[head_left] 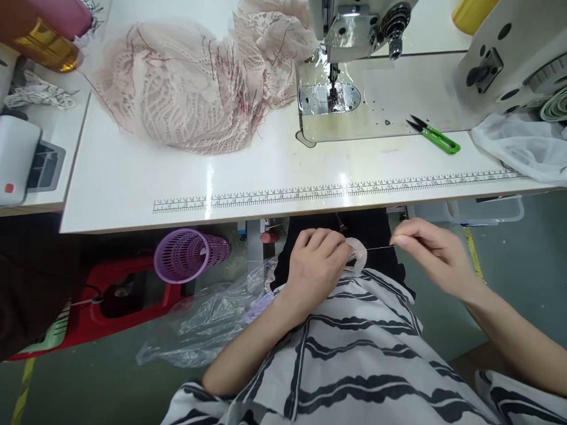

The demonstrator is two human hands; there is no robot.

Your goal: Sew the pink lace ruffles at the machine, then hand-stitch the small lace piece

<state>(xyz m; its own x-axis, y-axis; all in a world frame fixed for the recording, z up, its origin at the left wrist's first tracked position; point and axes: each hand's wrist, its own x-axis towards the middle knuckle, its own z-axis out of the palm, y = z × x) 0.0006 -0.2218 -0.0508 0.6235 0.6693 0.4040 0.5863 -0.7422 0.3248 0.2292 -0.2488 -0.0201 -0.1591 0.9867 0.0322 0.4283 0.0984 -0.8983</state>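
Observation:
Over my lap, my left hand (316, 260) is closed round a small piece of pale, sheer fabric (359, 255), part of which sticks out past the fingers. A thin light thread (378, 248) runs taut from that fabric to my right hand (432, 251), which pinches its far end between thumb and forefinger. Whether a needle is in that pinch is too small to make out. Both hands are below the front edge of the white table (248, 171).
A sewing machine (354, 32) stands on the table. Pink lace fabric (190, 94) lies left of it, green thread snips (436, 137) and white mesh fabric (527, 144) right. A printed ruler (283, 195) follows the edge. Below are a purple basket (179, 257) and clear plastic (199, 324).

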